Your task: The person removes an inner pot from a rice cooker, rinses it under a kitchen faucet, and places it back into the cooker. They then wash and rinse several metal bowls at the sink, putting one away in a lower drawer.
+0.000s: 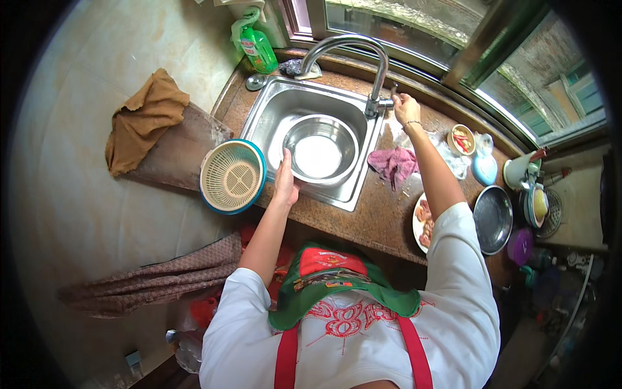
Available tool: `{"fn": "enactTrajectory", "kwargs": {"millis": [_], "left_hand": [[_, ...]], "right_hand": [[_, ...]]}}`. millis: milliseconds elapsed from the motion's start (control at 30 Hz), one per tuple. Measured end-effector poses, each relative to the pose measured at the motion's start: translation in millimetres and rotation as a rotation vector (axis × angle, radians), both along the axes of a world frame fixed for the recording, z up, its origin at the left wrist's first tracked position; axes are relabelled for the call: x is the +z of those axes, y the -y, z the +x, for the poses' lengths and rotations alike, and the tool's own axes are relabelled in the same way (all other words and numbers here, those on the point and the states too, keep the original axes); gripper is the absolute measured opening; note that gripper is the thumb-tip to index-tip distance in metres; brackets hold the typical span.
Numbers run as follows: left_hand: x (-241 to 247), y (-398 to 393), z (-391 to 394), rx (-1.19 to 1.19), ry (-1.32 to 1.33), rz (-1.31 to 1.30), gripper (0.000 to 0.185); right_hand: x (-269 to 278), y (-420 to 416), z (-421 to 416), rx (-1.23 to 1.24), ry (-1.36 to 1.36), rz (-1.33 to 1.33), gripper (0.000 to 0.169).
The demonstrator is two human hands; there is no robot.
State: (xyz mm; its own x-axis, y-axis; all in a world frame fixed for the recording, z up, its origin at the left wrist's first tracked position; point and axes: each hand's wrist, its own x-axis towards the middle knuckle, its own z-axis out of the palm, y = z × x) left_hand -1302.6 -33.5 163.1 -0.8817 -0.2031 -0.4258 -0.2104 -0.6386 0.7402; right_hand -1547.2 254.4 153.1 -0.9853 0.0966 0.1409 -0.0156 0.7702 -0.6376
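My left hand grips the near left rim of a round stainless steel basin, thumb on top and fingers beneath. The basin sits over the stainless steel sink; whether it holds water is hard to tell. My right hand is at the lever of the chrome faucet, whose spout arches over the sink's far side. I cannot see whether water runs from it. Left of the sink stands a cream plastic colander with a teal bowl around it. A pink cloth lies crumpled right of the sink.
Behind the sink stands a green detergent bottle. A brown cloth hangs over a board at the left. To the right are a plate of raw meat, a small bowl of chillies and a metal pan.
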Motion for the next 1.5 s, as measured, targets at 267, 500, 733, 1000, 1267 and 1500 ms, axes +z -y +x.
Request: {"fn": "enactTrajectory", "kwargs": {"millis": [267, 500, 733, 1000, 1267, 1500], "left_hand": [[2.1, 9.3, -52.6, -0.092, 0.092, 0.016, 0.068], [-2.9, 32.3, -78.2, -0.158, 0.128, 0.071, 0.071], [6.3, 44.2, -92.1, -0.189, 0.127, 0.023, 0.069], [-8.5, 45.9, -97.1, -0.167, 0.15, -0.139, 0.063], [-20.7, 53.2, -133.0, -0.253, 0.069, -0.657, 0.063], [32.8, 76.7, -159.2, -0.505, 0.102, -0.56, 0.072]], "right_hand": [[-9.4, 23.3, -54.4, -0.128, -0.033, 0.221, 0.033], [-15.4, 19.4, -59.8, -0.24, -0.009, 0.244, 0.03], [-6.4, 22.2, -55.0, -0.285, 0.057, 0.217, 0.031], [7.6, 77.4, 32.6, -0.282, -0.244, -0.267, 0.018], [22.7, 223.1, 105.5, 0.617, 0.591, -0.611, 0.072], [-12.1, 179.0, 112.3, 0.76, -0.09, -0.012, 0.017]]}}
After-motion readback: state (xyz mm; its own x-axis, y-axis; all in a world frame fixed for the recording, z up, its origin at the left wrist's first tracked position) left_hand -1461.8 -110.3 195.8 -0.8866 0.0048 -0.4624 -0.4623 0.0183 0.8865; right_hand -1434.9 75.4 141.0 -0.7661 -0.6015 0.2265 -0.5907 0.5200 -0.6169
